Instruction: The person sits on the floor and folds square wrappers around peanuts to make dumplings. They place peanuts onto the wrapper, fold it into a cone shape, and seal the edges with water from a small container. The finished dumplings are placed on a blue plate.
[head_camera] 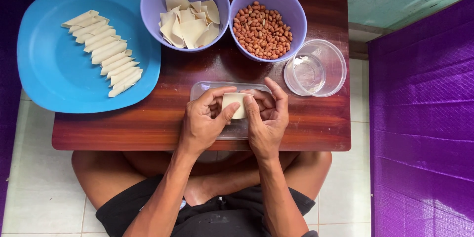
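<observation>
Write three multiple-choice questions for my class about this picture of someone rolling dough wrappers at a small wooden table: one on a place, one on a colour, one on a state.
1. Where do the rolled pieces lie?
A. In the clear cup
B. On the blue plate
C. On the floor

2. What colour is the bowl of peanuts?
A. Purple
B. Green
C. White

3. What is the state of the wrapper in the hands?
A. Lying flat in its bowl
B. Torn in pieces
C. Held between the fingers of both hands

Answers:
1. B: the rolls sit in a row on the blue plate at the table's left end.
2. A: the bowl's rim and wall are light purple, like the bowl of flat wrappers beside it.
3. C: the left hand and right hand both grip it above a clear tray.
</observation>
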